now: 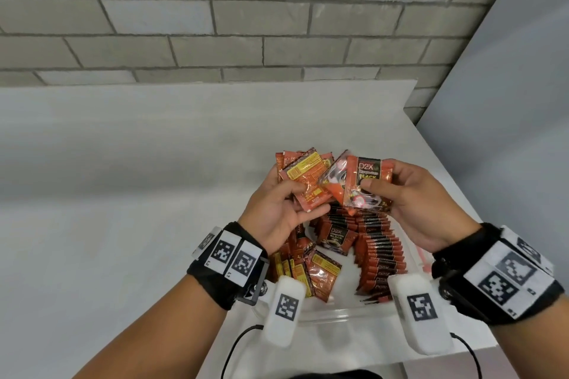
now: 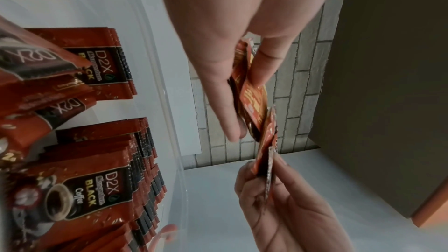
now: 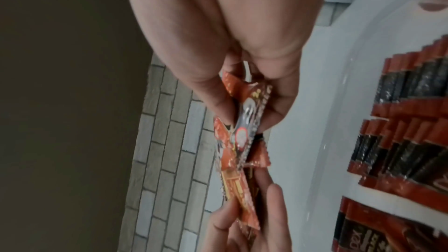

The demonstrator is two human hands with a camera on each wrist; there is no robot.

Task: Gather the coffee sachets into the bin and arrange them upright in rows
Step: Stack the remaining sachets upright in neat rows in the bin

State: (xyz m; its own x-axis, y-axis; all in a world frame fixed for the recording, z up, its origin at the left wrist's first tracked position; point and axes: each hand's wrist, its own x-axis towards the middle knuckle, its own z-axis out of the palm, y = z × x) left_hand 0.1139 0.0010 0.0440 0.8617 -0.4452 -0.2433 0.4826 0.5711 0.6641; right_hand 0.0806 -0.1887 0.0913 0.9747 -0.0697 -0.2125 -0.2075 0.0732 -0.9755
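D2X BLACK sachets (image 1: 366, 181), left hand (image 1: 278, 209), right hand (image 1: 409, 197)

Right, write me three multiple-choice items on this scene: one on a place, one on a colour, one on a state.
1. Where is the neat upright row of sachets?
A. in the clear bin
B. on the brick wall
C. on the floor

2. What colour is the panel on the sachet backs in the left hand?
A. blue
B. yellow
C. green

3. What is the right hand doing?
A. lying flat on the table
B. hanging idle
C. pinching sachets

Answers:
1 A: the row stands inside the transparent bin below the hands.
2 B: the left-hand sachets show a yellow printed panel.
3 C: thumb and fingers pinch the D2X sachets above the bin.
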